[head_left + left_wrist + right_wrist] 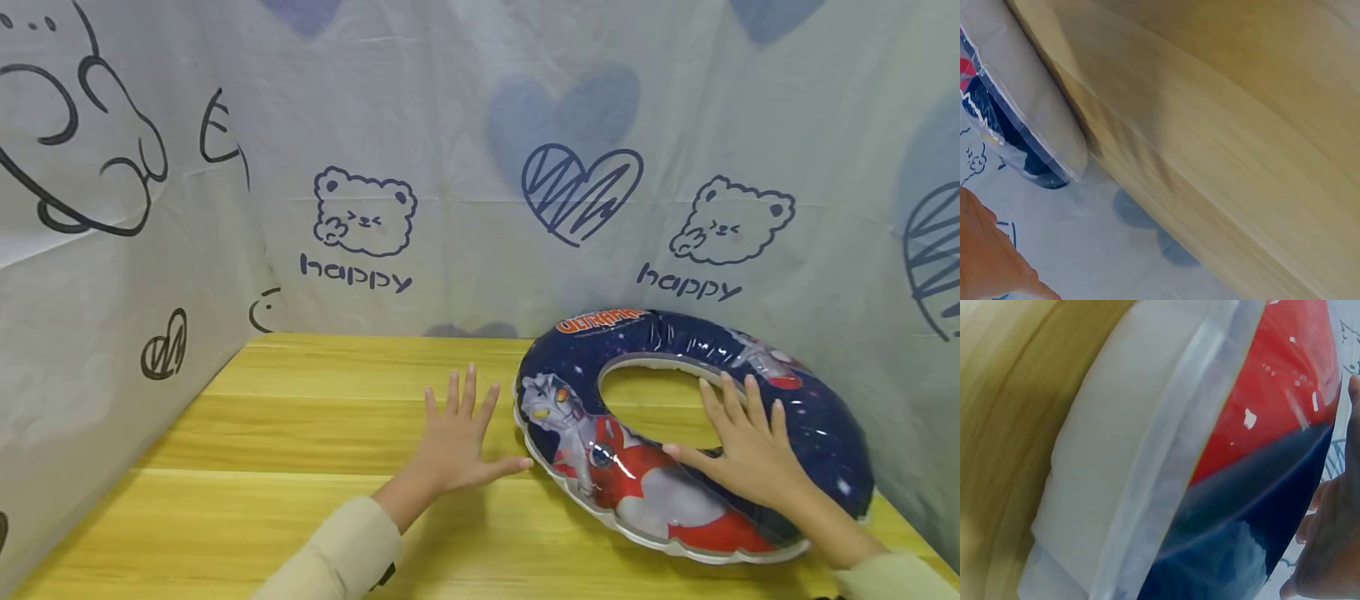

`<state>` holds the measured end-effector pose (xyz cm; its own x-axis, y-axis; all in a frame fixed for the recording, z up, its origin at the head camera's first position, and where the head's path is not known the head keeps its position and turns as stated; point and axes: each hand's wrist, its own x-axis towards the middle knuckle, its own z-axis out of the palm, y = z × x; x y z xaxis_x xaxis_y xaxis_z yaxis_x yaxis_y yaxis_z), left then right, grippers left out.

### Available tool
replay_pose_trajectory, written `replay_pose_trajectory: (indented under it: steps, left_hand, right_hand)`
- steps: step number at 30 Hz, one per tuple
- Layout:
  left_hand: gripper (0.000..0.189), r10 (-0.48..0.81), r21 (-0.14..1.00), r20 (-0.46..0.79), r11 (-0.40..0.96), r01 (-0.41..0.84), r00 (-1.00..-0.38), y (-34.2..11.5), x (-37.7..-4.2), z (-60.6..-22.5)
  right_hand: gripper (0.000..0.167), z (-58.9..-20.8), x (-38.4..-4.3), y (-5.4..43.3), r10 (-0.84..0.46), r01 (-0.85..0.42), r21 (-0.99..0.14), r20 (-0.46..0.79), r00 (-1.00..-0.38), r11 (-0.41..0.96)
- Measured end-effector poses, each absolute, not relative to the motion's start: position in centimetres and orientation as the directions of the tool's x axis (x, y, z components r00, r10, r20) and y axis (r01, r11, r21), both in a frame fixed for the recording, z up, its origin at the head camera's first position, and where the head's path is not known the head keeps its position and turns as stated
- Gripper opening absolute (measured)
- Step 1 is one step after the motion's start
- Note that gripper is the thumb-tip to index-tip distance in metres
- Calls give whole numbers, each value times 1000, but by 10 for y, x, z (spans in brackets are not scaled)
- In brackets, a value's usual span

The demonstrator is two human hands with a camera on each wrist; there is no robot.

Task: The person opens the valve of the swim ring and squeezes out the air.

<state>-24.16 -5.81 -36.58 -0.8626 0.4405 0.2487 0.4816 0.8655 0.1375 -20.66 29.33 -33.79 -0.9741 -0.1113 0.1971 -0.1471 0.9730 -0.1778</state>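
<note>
An inflated swim ring point(645, 479), dark blue with red and silver cartoon figures and a white underside, lies on the wooden table at the right. My right hand point(750, 454) is spread over the near right part of the ring, fingers pointing toward its hole; whether it touches the surface I cannot tell. Left of the ring, my left hand point(456, 450) is held above the table with fingers spread and nothing in it, its thumb close to the ring's rim. The left wrist view catches the ring's pale side point(1035, 94); the right wrist view shows its glossy red and blue top point(1272, 425).
The yellow wood-grain table point(285, 450) reaches back to a pale cloth backdrop point(465, 167) printed with hearts, bears and "happy". Another cloth wall point(97, 308) borders the table on the left. The far edge of the ring is close to the back cloth.
</note>
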Motion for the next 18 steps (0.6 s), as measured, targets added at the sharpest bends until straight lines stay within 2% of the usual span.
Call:
replay_pose_trajectory:
  steps: [9, 18]
  left_hand:
    - [103, 464, 118, 225, 860, 497, -857, -35, -246, -371]
    - [101, 502, 104, 215, 841, 530, -838, -10, -248, -376]
  right_hand:
    - [102, -336, -211, 316, -76, -117, -194, 202, -976, 974]
    - [99, -337, -212, 345, -57, -102, -231, 190, -980, 968]
